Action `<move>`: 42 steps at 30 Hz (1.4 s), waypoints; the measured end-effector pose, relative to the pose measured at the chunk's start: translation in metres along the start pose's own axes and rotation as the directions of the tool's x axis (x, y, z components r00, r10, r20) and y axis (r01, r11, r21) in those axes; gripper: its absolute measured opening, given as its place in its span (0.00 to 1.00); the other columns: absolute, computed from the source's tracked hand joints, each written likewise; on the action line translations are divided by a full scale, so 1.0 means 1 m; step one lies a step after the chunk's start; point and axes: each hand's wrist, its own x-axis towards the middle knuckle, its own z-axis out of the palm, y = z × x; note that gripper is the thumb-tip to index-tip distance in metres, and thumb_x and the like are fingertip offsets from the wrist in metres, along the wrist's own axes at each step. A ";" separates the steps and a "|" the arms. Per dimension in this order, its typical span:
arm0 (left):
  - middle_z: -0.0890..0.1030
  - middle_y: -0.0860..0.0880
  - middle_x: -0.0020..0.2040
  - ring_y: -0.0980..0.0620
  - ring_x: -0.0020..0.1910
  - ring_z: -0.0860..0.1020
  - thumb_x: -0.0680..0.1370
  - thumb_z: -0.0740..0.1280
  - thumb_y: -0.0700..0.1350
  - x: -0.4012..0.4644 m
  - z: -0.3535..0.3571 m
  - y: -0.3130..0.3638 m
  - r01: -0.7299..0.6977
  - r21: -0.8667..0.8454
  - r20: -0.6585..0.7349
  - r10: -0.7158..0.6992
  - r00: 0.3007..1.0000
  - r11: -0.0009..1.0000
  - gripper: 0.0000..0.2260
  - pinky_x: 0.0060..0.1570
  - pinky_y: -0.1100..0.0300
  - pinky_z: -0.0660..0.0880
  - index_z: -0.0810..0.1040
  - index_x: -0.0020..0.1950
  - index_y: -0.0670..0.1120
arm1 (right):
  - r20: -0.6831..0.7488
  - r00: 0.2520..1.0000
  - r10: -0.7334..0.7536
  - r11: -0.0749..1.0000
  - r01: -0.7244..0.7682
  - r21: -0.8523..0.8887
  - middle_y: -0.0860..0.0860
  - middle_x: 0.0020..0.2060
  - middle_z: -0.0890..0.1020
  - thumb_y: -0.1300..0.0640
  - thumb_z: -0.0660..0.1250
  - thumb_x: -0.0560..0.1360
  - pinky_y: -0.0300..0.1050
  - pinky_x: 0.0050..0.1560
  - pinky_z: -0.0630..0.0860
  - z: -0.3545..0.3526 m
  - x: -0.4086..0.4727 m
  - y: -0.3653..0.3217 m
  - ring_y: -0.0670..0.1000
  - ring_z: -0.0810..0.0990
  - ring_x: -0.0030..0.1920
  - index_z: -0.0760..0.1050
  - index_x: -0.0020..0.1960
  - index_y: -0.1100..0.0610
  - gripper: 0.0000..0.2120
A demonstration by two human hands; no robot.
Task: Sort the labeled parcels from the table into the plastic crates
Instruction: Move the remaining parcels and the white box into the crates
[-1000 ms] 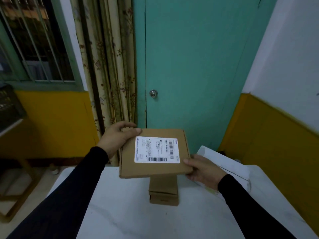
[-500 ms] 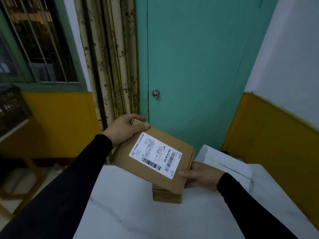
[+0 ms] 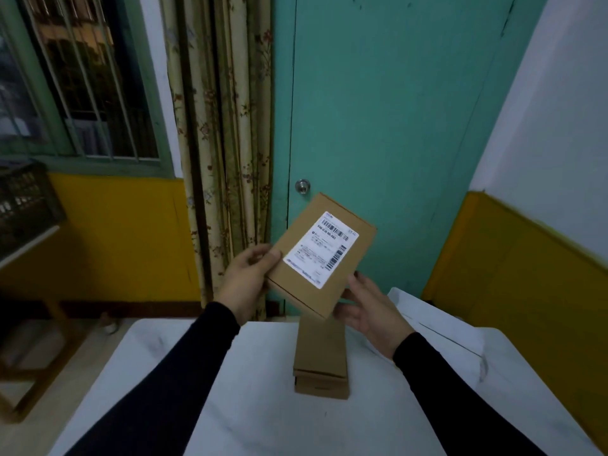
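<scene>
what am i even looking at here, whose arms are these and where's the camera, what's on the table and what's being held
There is no machine here. A person wears one wide-angle camera on the head, looking forward and down, so the two black-sleeved arms are their own.

The left hand grips a flat brown cardboard parcel with a white barcode label, tilted up in the air. The right hand is open, fingers spread just under the parcel's lower edge; whether it touches is hard to tell.

On the white marble-look table lies a small stack of plain brown cardboard boxes, and a white mailer bag lies at the right. A dark plastic crate stands at the far left. Behind is a teal door.
</scene>
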 end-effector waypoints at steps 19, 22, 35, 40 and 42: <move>0.80 0.52 0.59 0.51 0.57 0.80 0.81 0.64 0.51 -0.117 -0.119 -0.002 -0.045 0.235 -0.250 0.105 0.963 0.971 0.19 0.51 0.52 0.79 0.69 0.71 0.53 | 0.309 0.951 -0.024 0.996 0.051 -0.078 0.37 0.55 0.83 0.57 0.59 0.83 0.46 0.59 0.78 0.125 -0.006 0.045 0.44 0.82 0.58 0.68 0.65 0.34 0.18; 0.79 0.57 0.59 0.52 0.59 0.78 0.81 0.63 0.50 -0.160 -0.163 0.000 -0.064 0.259 -0.402 0.168 0.900 0.964 0.17 0.59 0.48 0.76 0.69 0.70 0.55 | 0.434 0.901 0.015 0.995 0.027 -0.091 0.39 0.59 0.82 0.54 0.58 0.84 0.47 0.59 0.78 0.182 -0.028 0.063 0.45 0.81 0.60 0.67 0.69 0.34 0.18; 0.79 0.58 0.58 0.59 0.55 0.77 0.84 0.57 0.49 -0.313 -0.434 0.056 -0.149 0.284 -0.732 0.314 0.604 0.947 0.14 0.49 0.61 0.74 0.68 0.69 0.59 | 0.651 0.759 0.008 0.982 0.116 -0.147 0.39 0.53 0.81 0.47 0.57 0.83 0.39 0.42 0.79 0.516 -0.136 0.099 0.42 0.81 0.52 0.62 0.66 0.33 0.15; 0.80 0.59 0.59 0.58 0.55 0.78 0.83 0.56 0.50 -0.349 -0.544 0.080 -0.099 0.299 -0.777 0.303 0.552 0.949 0.12 0.50 0.60 0.73 0.70 0.65 0.62 | 0.690 0.724 0.021 0.984 0.105 -0.140 0.36 0.50 0.79 0.47 0.57 0.83 0.33 0.38 0.77 0.630 -0.170 0.123 0.39 0.80 0.49 0.61 0.74 0.38 0.19; 0.80 0.59 0.58 0.57 0.55 0.79 0.83 0.56 0.50 -0.349 -0.582 0.092 -0.092 0.309 -0.773 0.307 0.555 0.947 0.13 0.51 0.58 0.74 0.70 0.65 0.63 | 0.680 0.732 0.033 0.987 0.085 -0.139 0.38 0.51 0.81 0.47 0.57 0.83 0.35 0.38 0.78 0.672 -0.168 0.129 0.40 0.81 0.49 0.62 0.74 0.39 0.20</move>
